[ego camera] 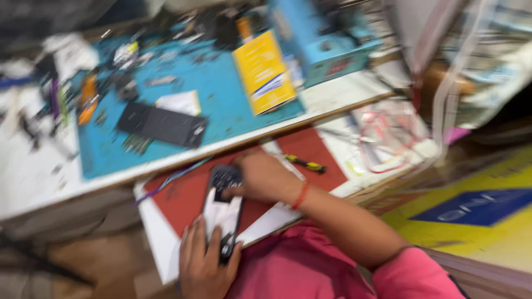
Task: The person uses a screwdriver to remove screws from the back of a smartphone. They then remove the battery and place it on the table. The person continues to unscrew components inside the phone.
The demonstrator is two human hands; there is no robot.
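Opened phone (pixel 223 207) gripped by left hand (pixel 202 266), right hand (pixel 263 178) pinching its top end; back already off, innards exposed, unassembled

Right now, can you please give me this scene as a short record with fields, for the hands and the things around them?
Left hand: left hand grips the lower end of an opened phone.
Right hand: right hand rests on the phone's upper end.
Work surface: red mat on a white board.
Nearby tool: yellow and black screwdriver beside the right hand.
On the bench: blue mat, black flat panel, yellow box.
Image quality: blurred; fine details unclear.
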